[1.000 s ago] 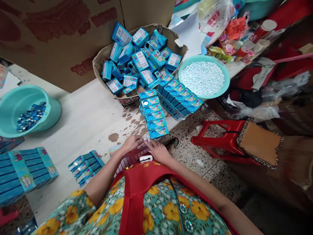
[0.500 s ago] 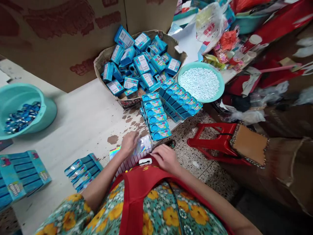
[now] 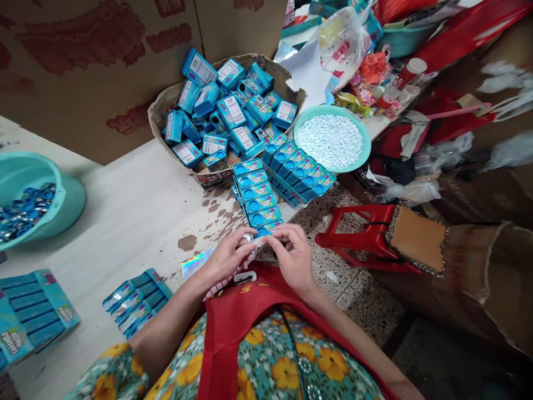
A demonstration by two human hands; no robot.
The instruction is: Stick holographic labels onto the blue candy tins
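My left hand (image 3: pixel 231 254) is closed with a small shiny, crumpled piece of clear film (image 3: pixel 250 238) at its fingertips. A thin pale strip (image 3: pixel 260 241) stretches from there to the pinched thumb and finger of my right hand (image 3: pixel 292 256). Just beyond my fingers is a row of small blue candy boxes (image 3: pixel 261 201) with round recesses on top. Under my left wrist, a rainbow-sheened sheet (image 3: pixel 195 263) lies at the table edge. A red apron (image 3: pixel 245 305) is below both hands.
Behind stands a torn cardboard tray (image 3: pixel 156 119) heaped with blue boxes. Right of it is a bowl of white pellets (image 3: pixel 296 125). A teal tub (image 3: pixel 69 194) holds shiny blue pieces at left. Banded box stacks (image 3: pixel 37 314) lie nearer. A red stool (image 3: pixel 358 244) stands right of the table.
Both hands have come up and closer together in front of the row of boxes. The pale strip now spans between their fingers. The view has shifted slightly to the right.
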